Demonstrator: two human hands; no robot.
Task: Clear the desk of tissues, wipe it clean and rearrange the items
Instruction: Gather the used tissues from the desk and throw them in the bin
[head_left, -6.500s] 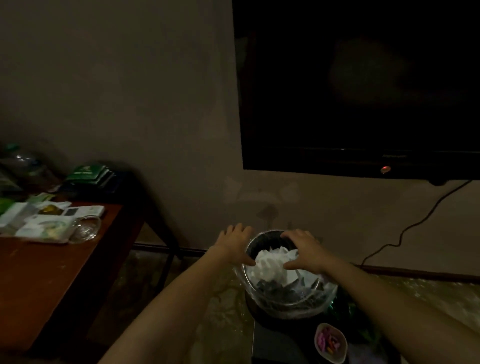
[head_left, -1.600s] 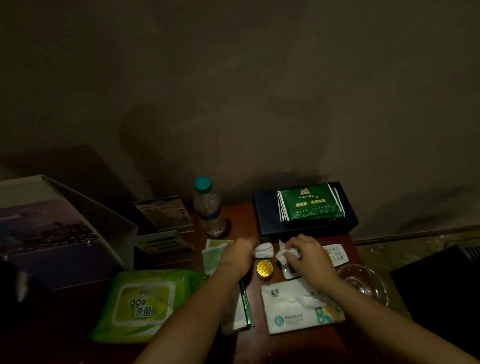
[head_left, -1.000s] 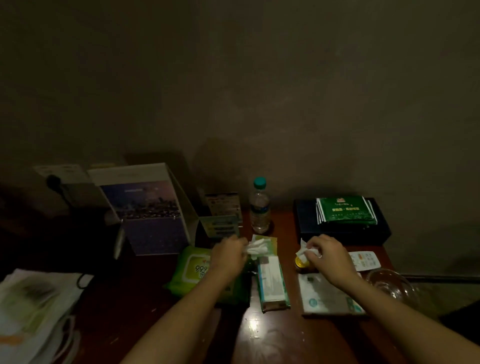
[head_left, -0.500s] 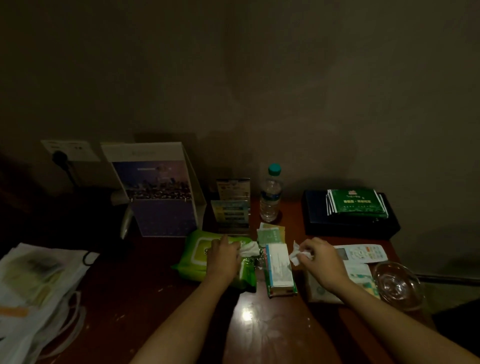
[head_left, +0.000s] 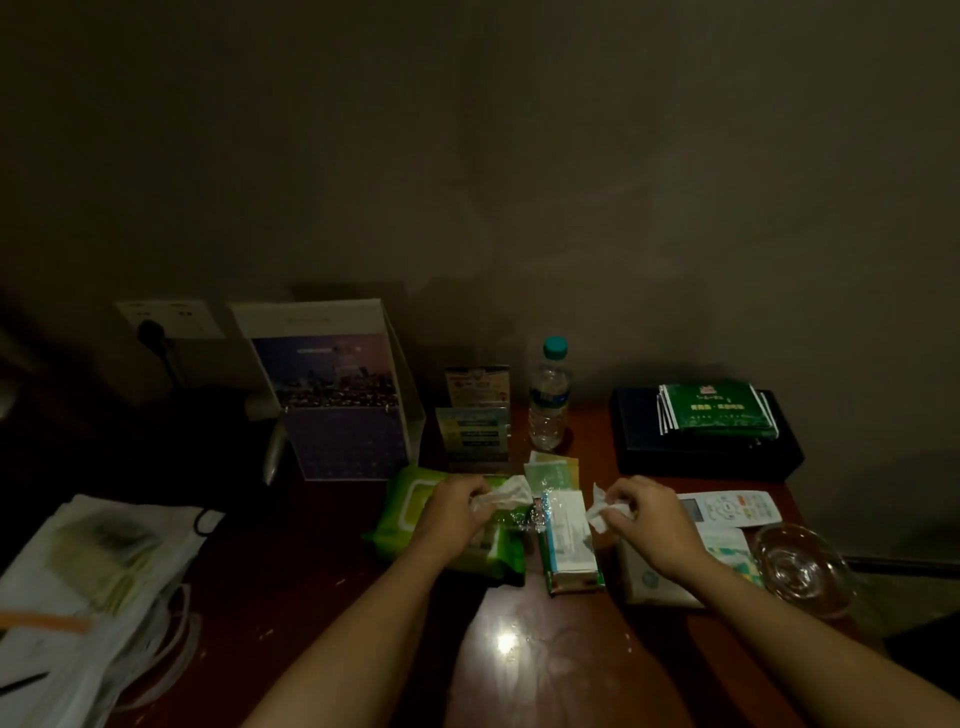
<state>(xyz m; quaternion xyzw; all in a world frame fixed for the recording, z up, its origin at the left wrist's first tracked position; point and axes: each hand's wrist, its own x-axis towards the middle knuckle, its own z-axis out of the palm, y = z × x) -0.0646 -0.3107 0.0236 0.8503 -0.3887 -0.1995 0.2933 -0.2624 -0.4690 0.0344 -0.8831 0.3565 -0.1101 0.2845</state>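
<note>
From here, the bare desk (head_left: 545, 675) lies open along its near edge between the plastic bags (head_left: 93, 561) at left and the glass bowl (head_left: 802, 569) at right, while farther back the wipes pack (head_left: 400, 525), slim box (head_left: 569, 543) and water bottle (head_left: 549, 402) crowd the middle.

We see a white socket plate (head_left: 193, 318) on the grey wall (head_left: 467, 156), with a black plug (head_left: 152, 332) seated in it. Just right of the plate stands a tall printed card (head_left: 337, 395), and below it, nearer us, lies a heap of white bags (head_left: 93, 571).
</note>
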